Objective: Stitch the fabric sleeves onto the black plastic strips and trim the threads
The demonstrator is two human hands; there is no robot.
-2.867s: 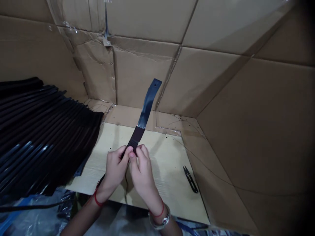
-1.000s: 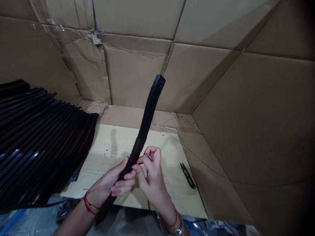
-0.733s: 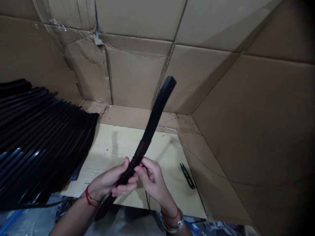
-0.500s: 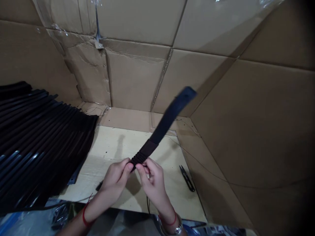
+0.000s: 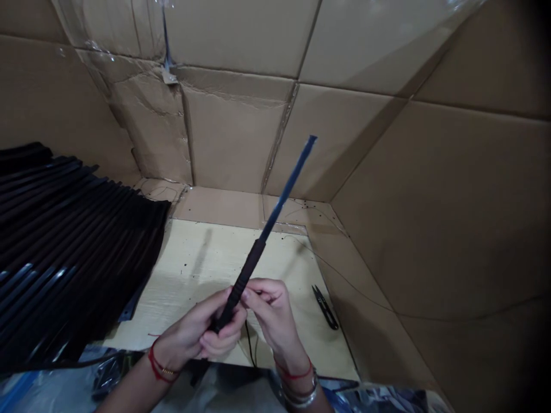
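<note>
A long, flat black strap (image 5: pixel 282 198) is held up at a slant, turned nearly edge-on. Its lower part carries a dark ribbed sleeve or winding (image 5: pixel 247 269). My left hand (image 5: pixel 215 327) is closed round the lower end, thumb along the side and fingers curled beneath. My right hand (image 5: pixel 273 310) pinches at the ribbed part's right edge; what lies between its fingertips is too small to make out. A thin black cord (image 5: pixel 249 344) hangs down between the two hands.
On the left lies a broad stack of similar black straps (image 5: pixel 77 246). Black thread snips (image 5: pixel 325 308) rest near the right edge of the pale board (image 5: pixel 189 246). Cardboard walls (image 5: pixel 236 132) enclose the back and right. A loose thread (image 5: pixel 361 291) trails rightward.
The strap has turned from showing its flat face to nearly edge-on. My left hand has shifted from a pinch to a wrapped hold, while my right hand stays at the ribbed part.
</note>
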